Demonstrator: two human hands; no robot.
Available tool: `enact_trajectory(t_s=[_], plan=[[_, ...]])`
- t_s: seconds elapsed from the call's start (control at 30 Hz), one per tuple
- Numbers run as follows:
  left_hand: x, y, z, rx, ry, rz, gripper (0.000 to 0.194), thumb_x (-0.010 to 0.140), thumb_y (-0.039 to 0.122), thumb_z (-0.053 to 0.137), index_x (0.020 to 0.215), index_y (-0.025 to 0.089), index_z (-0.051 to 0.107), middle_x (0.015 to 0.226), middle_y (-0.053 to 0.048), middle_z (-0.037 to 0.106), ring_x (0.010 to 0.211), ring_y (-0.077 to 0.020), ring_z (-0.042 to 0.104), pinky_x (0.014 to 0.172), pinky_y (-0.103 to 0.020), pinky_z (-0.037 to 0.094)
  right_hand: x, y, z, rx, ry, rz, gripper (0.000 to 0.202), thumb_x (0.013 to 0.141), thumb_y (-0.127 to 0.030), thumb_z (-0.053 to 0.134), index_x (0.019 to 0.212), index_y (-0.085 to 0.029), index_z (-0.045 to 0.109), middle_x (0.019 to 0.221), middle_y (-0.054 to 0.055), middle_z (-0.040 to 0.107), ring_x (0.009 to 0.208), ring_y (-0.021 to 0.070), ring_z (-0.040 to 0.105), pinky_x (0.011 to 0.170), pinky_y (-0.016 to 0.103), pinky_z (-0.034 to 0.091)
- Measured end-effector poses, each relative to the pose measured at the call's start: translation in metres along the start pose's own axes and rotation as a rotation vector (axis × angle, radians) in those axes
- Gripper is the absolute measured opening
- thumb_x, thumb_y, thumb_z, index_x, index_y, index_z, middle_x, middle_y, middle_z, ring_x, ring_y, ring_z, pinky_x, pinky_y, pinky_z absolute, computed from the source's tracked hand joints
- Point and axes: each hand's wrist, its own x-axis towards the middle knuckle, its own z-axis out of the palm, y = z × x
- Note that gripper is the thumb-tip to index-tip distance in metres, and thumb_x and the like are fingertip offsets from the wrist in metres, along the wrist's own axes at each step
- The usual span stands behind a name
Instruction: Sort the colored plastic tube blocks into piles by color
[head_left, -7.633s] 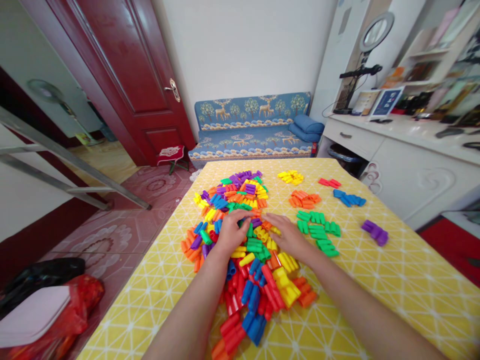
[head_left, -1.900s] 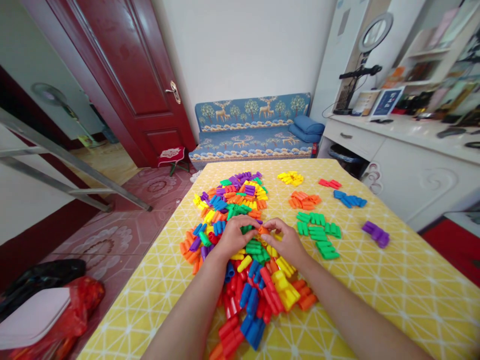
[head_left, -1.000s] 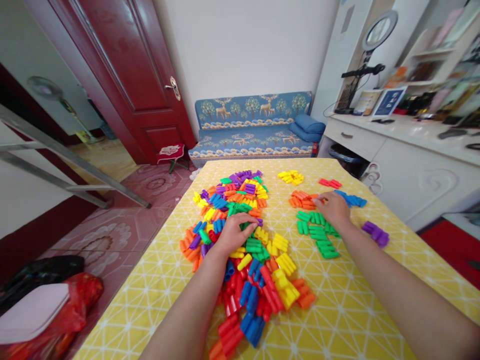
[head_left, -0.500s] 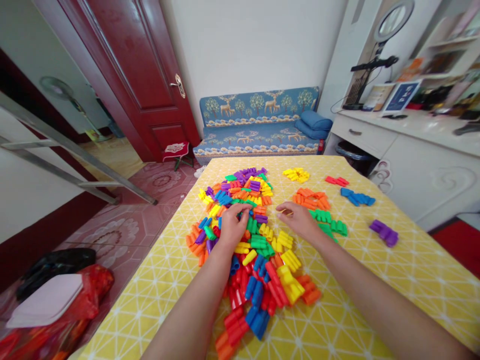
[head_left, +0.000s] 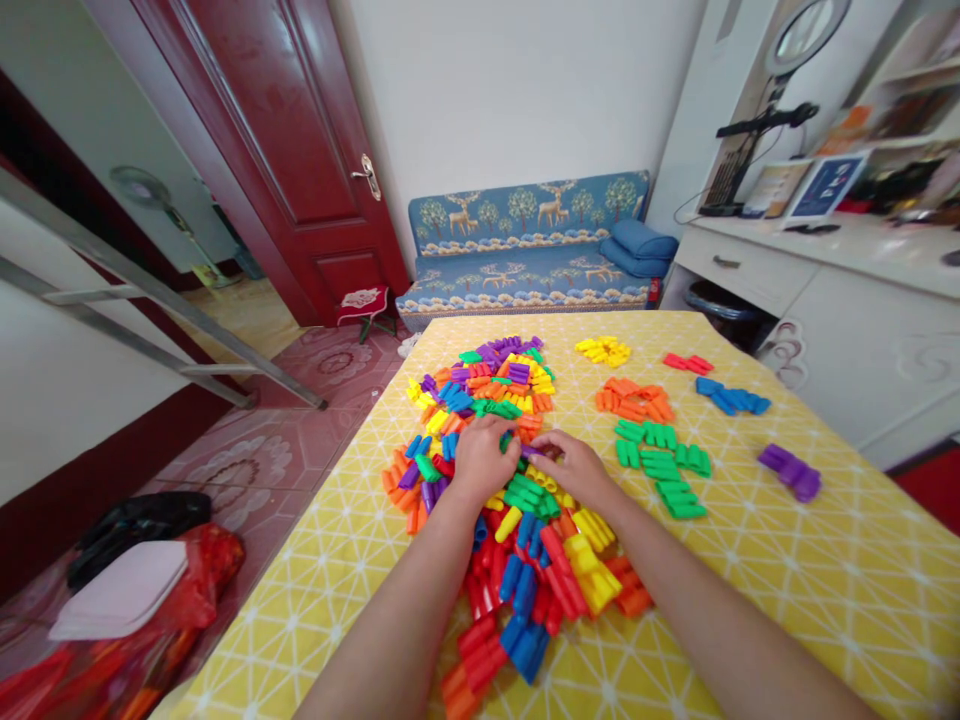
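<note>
I see both hands at the middle of a heap of coloured blocks (head_left: 525, 495), which runs lengthwise down the left of the worktop (head_left: 750, 580). The left hand (head_left: 484, 458) bends over the heap, its fingertips hidden among the blocks, so I cannot tell whether they grasp anything. The right hand (head_left: 576, 468) comes in beside it, thumb and forefinger at a purple block (head_left: 529, 450) lying between the two hands; I cannot tell whether they are closed on it.

A yellow cloth with white criss-cross lines covers the worktop. To the right of the heap I count six groups, each one colour: yellow (head_left: 604, 349) at the far end, then orange (head_left: 619, 400) and green (head_left: 660, 463) coming nearer, with red (head_left: 688, 362), blue (head_left: 731, 397) and purple (head_left: 791, 473) farther right.

Past the far edge stands a blue sofa (head_left: 525, 280) patterned with deer and trees, rolled cushions (head_left: 637, 248) at its right end. A dark red door (head_left: 270, 150) and a small stool (head_left: 365, 303) are to its left. Nearer on the left I have a metal ladder (head_left: 150, 280) and bags (head_left: 142, 525) on the tiled floor (head_left: 240, 490); on the right, a white dresser (head_left: 855, 330).
</note>
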Motion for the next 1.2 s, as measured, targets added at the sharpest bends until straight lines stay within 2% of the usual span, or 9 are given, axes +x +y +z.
enact_trajectory(t_s=[0.23,0.43,0.63,0.77,0.87,0.97,1.07,1.2], plan=[[0.001,-0.003,-0.001,-0.086,-0.052,0.006,0.024,0.074,0.016,0.057,0.09,0.023,0.074,0.093,-0.004,0.07,0.091,-0.0217,0.063,0.083,-0.034,0.05,-0.003,-0.005,-0.002,-0.05,0.055,-0.014,0.026,0.087,-0.037,0.052,0.105,-0.024,0.065,0.085,0.001,0.07,0.074,0.0175,0.065,0.069,0.029,0.05],[0.002,-0.001,-0.002,-0.358,-0.072,0.056,0.03,0.074,0.008,0.054,0.096,0.018,0.072,0.087,-0.004,0.069,0.079,-0.0169,0.064,0.078,-0.03,0.051,-0.002,-0.004,-0.004,-0.066,0.068,-0.002,0.031,0.089,-0.039,0.05,0.113,-0.025,0.065,0.095,0.002,0.072,0.082,0.0194,0.066,0.077,0.032,0.05],[0.003,-0.001,-0.004,-0.613,-0.106,0.046,0.033,0.08,0.014,0.053,0.11,0.017,0.066,0.113,-0.008,0.066,0.107,-0.0211,0.061,0.096,-0.036,0.047,-0.005,-0.006,-0.004,0.029,-0.001,-0.068,0.04,0.082,-0.039,0.061,0.118,-0.023,0.061,0.109,0.003,0.069,0.092,0.0201,0.065,0.082,0.034,0.051],[0.002,-0.001,-0.008,-0.784,-0.139,-0.032,0.035,0.085,0.019,0.046,0.115,0.017,0.064,0.117,-0.009,0.065,0.108,-0.0209,0.061,0.098,-0.036,0.046,-0.006,-0.003,-0.003,0.104,-0.036,-0.115,0.053,0.076,-0.038,0.068,0.126,-0.024,0.056,0.122,0.005,0.063,0.105,0.0221,0.063,0.089,0.036,0.05],[0.001,0.0,-0.01,-0.816,-0.15,-0.09,0.035,0.086,0.022,0.046,0.115,0.017,0.064,0.117,-0.008,0.065,0.109,-0.0211,0.061,0.099,-0.036,0.045,-0.006,-0.004,-0.003,0.114,-0.066,-0.117,0.058,0.074,-0.036,0.07,0.129,-0.024,0.054,0.122,0.005,0.063,0.105,0.0219,0.063,0.09,0.036,0.05],[0.001,-0.002,-0.009,-0.839,-0.184,-0.126,0.036,0.086,0.025,0.047,0.118,0.017,0.063,0.118,-0.009,0.065,0.109,-0.0219,0.062,0.095,-0.035,0.048,-0.006,-0.009,-0.003,0.047,-0.086,-0.13,0.051,0.072,-0.03,0.07,0.122,-0.025,0.06,0.114,0.004,0.067,0.1,0.0214,0.064,0.088,0.036,0.051],[0.001,-0.006,-0.004,-0.905,-0.223,-0.154,0.038,0.087,0.027,0.046,0.121,0.018,0.06,0.123,-0.01,0.063,0.113,-0.023,0.06,0.09,-0.033,0.052,-0.005,-0.015,-0.001,-0.056,-0.046,-0.212,0.045,0.069,-0.02,0.07,0.113,-0.024,0.064,0.113,0.005,0.066,0.102,0.0221,0.062,0.09,0.037,0.049],[0.001,-0.011,0.0,-0.929,-0.239,-0.1,0.038,0.088,0.028,0.046,0.123,0.019,0.06,0.131,-0.009,0.059,0.121,-0.0237,0.055,0.096,-0.035,0.049,-0.005,-0.02,0.003,-0.134,-0.041,-0.288,0.038,0.07,-0.021,0.07,0.108,-0.023,0.066,0.109,0.006,0.066,0.1,0.0227,0.062,0.087,0.036,0.049]])
